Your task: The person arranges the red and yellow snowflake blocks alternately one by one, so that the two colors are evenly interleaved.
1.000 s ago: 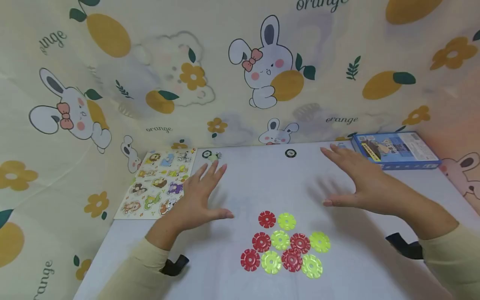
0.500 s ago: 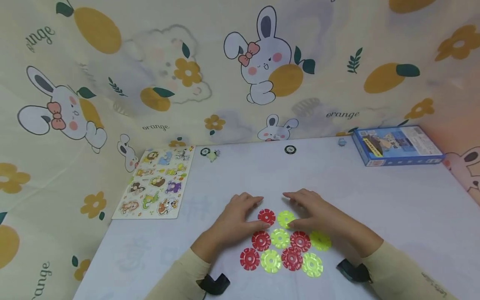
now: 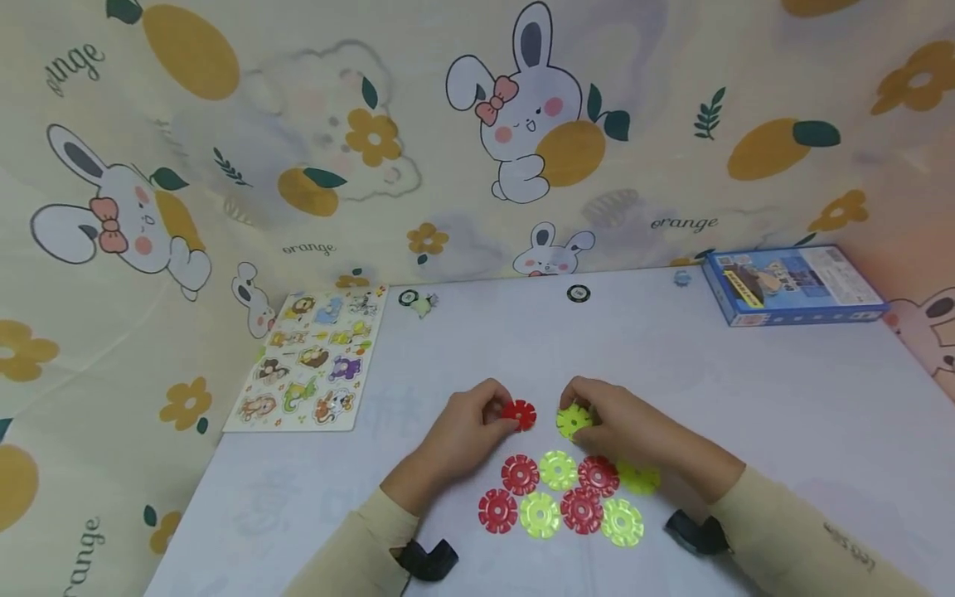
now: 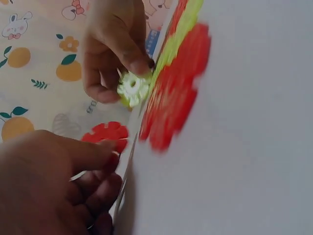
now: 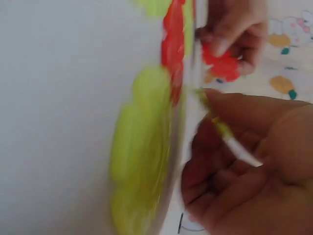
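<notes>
My left hand (image 3: 466, 431) pinches a red notched plastic disc (image 3: 520, 415) by its left edge. A yellow-green notched disc (image 3: 574, 421) is held in my right hand (image 3: 622, 423), thumb below and fingers above. The left wrist view shows the red disc (image 4: 108, 134) between thumb and fingers, raised off the table; in the right wrist view the yellow-green disc (image 5: 225, 129) appears almost edge-on. Nearer me lie two rows of alternating discs, among them a red disc (image 3: 497, 511) and a yellow-green disc (image 3: 622, 522). My right forearm overlaps the disc at the row's right end.
A sheet of animal stickers (image 3: 306, 361) lies at the left. Along the back are a black ring-like disc (image 3: 578, 293), another black disc (image 3: 408, 298) beside a small greenish piece (image 3: 422, 307), and a small blue piece (image 3: 682, 279). A blue box (image 3: 794, 286) sits back right.
Both hands came inward and down from above the table to the front pair of discs. Each has since taken hold of one: left the red, right the yellow-green, both lifted slightly.
</notes>
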The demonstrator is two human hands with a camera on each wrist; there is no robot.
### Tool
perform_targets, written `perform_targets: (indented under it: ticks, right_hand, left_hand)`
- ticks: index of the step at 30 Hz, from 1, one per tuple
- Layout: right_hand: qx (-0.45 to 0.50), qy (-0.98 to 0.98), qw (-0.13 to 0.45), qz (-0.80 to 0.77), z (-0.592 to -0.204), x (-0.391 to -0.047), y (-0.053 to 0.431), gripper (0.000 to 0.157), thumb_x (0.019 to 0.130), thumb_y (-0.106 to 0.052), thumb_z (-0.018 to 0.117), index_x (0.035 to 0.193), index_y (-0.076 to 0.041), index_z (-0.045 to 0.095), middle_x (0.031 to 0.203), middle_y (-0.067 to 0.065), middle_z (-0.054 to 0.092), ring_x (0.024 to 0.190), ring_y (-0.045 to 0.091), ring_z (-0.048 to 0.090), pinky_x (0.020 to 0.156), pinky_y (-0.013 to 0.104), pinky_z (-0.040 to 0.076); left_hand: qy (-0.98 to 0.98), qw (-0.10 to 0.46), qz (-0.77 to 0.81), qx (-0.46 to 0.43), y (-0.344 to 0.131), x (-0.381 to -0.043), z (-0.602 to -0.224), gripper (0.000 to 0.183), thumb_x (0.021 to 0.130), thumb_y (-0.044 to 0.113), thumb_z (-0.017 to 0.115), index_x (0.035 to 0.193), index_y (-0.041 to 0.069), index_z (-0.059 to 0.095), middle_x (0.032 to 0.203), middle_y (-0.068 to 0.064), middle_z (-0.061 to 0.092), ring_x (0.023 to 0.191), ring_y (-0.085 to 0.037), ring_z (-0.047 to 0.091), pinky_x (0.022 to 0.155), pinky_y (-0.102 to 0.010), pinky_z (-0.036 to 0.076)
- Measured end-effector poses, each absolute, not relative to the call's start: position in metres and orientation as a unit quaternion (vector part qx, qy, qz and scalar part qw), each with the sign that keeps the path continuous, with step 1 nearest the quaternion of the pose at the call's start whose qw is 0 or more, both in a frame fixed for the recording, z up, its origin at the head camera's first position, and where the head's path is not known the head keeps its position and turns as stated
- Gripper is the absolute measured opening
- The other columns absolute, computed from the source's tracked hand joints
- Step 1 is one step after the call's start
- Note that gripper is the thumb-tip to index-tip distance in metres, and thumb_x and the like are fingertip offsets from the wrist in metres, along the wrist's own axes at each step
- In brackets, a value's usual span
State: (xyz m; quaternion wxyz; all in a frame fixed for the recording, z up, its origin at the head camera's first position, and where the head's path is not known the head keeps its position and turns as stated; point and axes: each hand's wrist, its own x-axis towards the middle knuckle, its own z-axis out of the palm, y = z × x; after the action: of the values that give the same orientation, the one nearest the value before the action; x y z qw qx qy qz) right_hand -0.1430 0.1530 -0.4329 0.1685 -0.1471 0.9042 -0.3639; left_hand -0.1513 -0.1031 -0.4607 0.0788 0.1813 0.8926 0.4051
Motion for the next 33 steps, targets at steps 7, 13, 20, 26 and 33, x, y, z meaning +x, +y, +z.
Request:
perform_targets:
  ticks: [7, 13, 20, 26, 33]
  right_hand:
    - [-0.124, 0.891, 0.165, -0.404, -0.416, -0.17, 0.141, 0.024, 0.088, -0.011, 0.07, 0.108, -0.022, 0.061, 0.091, 0.001, 0.059, 0.074, 0.019, 0.059, 0.063, 0.031, 0.052]
    - [-0.114, 0.873, 0.192, -0.434, -0.415, -0.2, 0.119, 0.022, 0.09, -0.009, 0.066, 0.111, -0.014, 0.06, 0.091, 0.007, 0.058, 0.074, 0.021, 0.06, 0.064, 0.034, 0.053]
    - [-0.13, 0.897, 0.152, -0.394, -0.424, -0.208, 0.112, 0.047, 0.09, -0.014, 0.067, 0.134, -0.009, 0.053, 0.125, 0.009, 0.053, 0.111, 0.025, 0.053, 0.09, 0.039, 0.047]
    - [-0.236, 0.94, 0.132, -0.21, -0.43, -0.191, 0.11, 0.06, 0.091, -0.037, 0.065, 0.145, -0.02, 0.044, 0.152, 0.003, 0.032, 0.133, 0.029, 0.031, 0.103, 0.047, 0.034]
    - [-0.288, 0.942, 0.136, -0.109, -0.425, -0.192, 0.098, 0.064, 0.093, -0.048, 0.057, 0.148, -0.022, 0.038, 0.157, -0.001, 0.022, 0.14, 0.03, 0.02, 0.105, 0.058, 0.022]
  left_hand:
    - [0.905, 0.009, 0.421, 0.059, -0.144, -0.191, -0.454, 0.027, 0.091, 0.023, 0.066, 0.115, 0.025, 0.054, 0.081, 0.004, 0.061, 0.066, -0.015, 0.056, 0.058, -0.033, 0.049]
    - [0.939, -0.035, 0.342, -0.01, -0.164, -0.21, -0.46, 0.04, 0.084, 0.02, 0.073, 0.12, 0.012, 0.058, 0.102, -0.004, 0.056, 0.087, -0.018, 0.054, 0.073, -0.032, 0.049]
    - [0.97, 0.025, 0.207, 0.122, -0.171, -0.19, -0.455, 0.053, 0.092, 0.031, 0.063, 0.14, 0.012, 0.05, 0.148, 0.001, 0.039, 0.132, -0.023, 0.034, 0.102, -0.047, 0.033]
    - [0.973, 0.059, 0.149, 0.168, -0.178, -0.174, -0.459, 0.067, 0.094, 0.047, 0.054, 0.151, 0.018, 0.032, 0.159, 0.003, 0.015, 0.141, -0.027, 0.014, 0.101, -0.054, 0.022]
    - [0.972, 0.018, 0.158, 0.174, -0.176, -0.175, -0.467, 0.068, 0.091, 0.055, 0.054, 0.149, 0.023, 0.038, 0.157, 0.0, 0.014, 0.137, -0.027, 0.014, 0.096, -0.049, 0.02]
